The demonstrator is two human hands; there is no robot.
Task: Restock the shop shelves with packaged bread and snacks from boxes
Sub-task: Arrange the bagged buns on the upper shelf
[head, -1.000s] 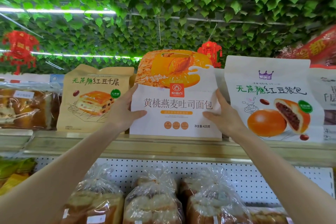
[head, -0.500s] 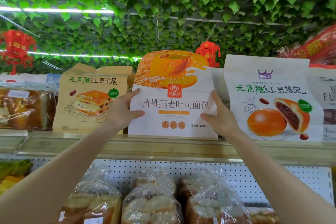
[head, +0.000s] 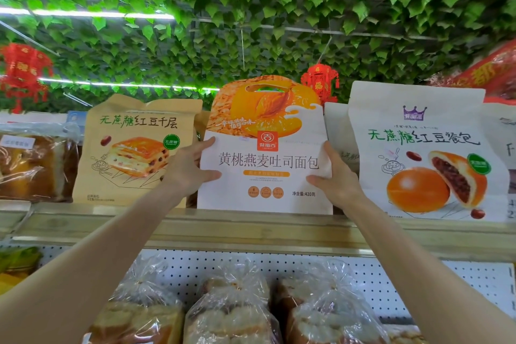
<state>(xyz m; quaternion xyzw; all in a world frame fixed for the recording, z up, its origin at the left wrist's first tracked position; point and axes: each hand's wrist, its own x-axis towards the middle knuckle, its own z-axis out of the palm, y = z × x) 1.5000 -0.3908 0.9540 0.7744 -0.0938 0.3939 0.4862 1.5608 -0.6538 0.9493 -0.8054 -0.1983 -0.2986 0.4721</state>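
White and orange, the stiff, light toast bag [head: 265, 165] at centre frame stood on the top shelf [head: 251, 227], my left hand [head: 187, 169] and right hand [head: 336, 180] gripping its side edges.

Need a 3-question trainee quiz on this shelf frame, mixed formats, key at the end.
1. True or false: the left hand and right hand hold the toast bag by its opposite side edges.
2. Which stands immediately right of the toast bag? A) brown kraft pack B) white bun pack C) clear-wrapped loaf
3. What hangs from the leafy ceiling just behind the toast bag?
Key: 1 true; 2 B; 3 a red lantern.
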